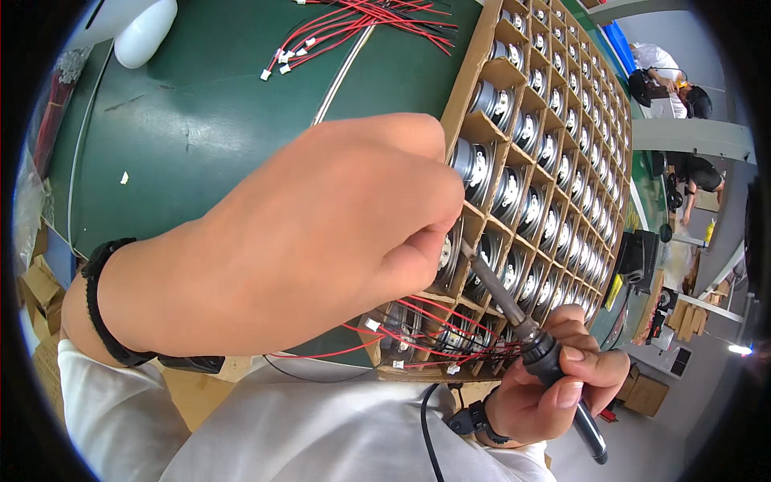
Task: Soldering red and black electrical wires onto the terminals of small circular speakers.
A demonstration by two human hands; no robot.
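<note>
My right hand (562,386) grips a soldering iron (546,353) by its dark handle. The metal tip slants up and left over a cardboard divider tray (474,72), close to a small round speaker (446,253) in a near compartment. Curled fingers close my left hand (361,201) right beside that speaker and the iron's tip; whatever they pinch is hidden behind the hand. More small speakers (506,193) sit one to a compartment, their terminals showing. Red and black wires (434,321) with white connectors lie across the tray's near rows.
A loose bunch of red and black wires (361,20) lies at the far side of the green work surface (201,120). A white rounded object (144,32) stands at the far left. Two people (662,72) are farther off at right. A black cable (430,434) hangs before me.
</note>
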